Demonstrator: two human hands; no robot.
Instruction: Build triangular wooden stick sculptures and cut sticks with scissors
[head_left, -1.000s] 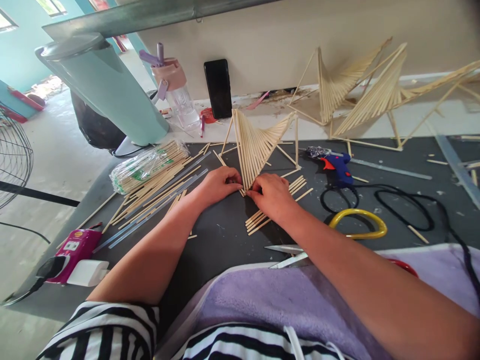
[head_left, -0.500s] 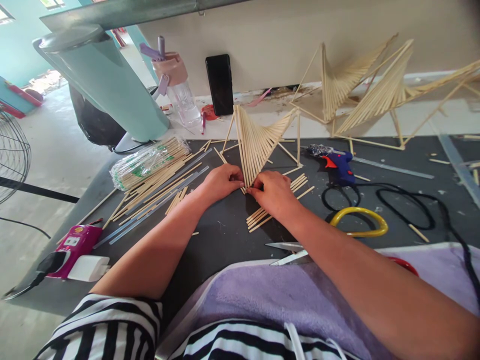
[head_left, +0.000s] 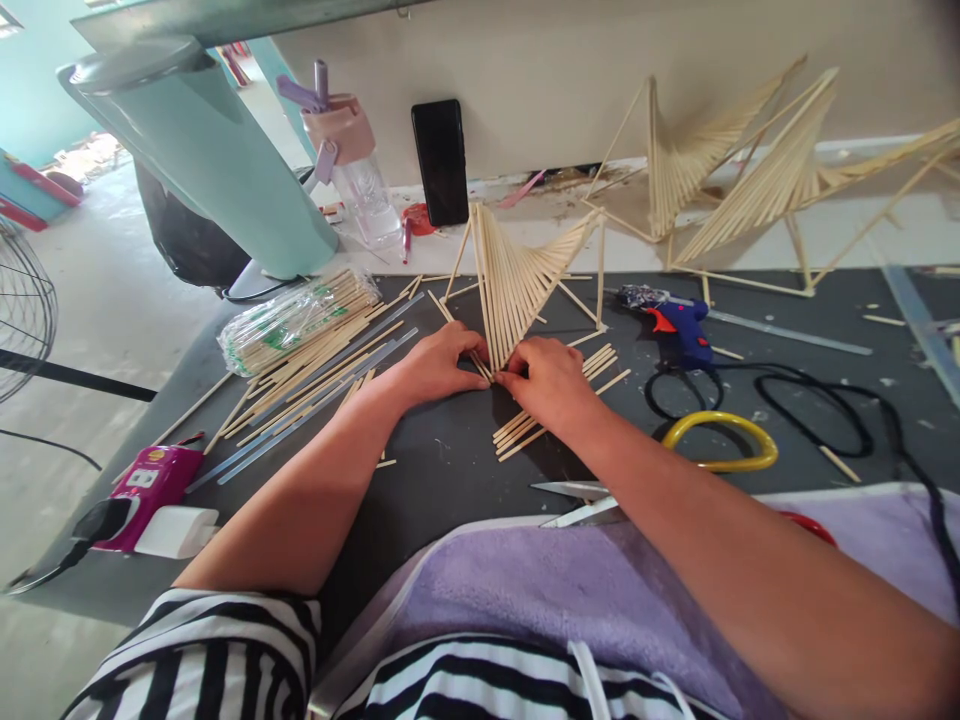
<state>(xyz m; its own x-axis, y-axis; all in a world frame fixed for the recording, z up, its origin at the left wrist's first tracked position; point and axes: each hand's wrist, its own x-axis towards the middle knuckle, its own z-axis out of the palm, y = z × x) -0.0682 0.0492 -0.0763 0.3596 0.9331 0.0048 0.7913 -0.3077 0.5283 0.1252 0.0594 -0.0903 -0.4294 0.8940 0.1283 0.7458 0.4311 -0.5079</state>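
Observation:
A twisted, fan-like model of thin wooden sticks (head_left: 514, 285) stands on the dark table in front of me. My left hand (head_left: 444, 365) is closed at its near bottom corner, thumb and fingers pinching the sticks from the left. From the other side my right hand (head_left: 546, 375) pinches that same corner, its fingertips almost meeting the left thumb. The exact spot under the fingertips is hidden. Beneath and beside my right hand lie several loose sticks (head_left: 521, 430). Open scissors (head_left: 577, 505) lie under my right forearm, with a yellow handle (head_left: 739, 465) showing beyond it.
At the right rests a blue glue gun (head_left: 682, 325) with a black cord. Two more stick models (head_left: 787, 190) stand behind it. To the left are a plastic-wrapped stick bundle (head_left: 300, 320), a pink power adapter (head_left: 154, 490), a water bottle (head_left: 360, 180) and a phone (head_left: 440, 165).
Both hands stay at the model's bottom corner; my left hand has shifted slightly, with its thumb lower and nearer the right fingertips. The view has tilted a little.

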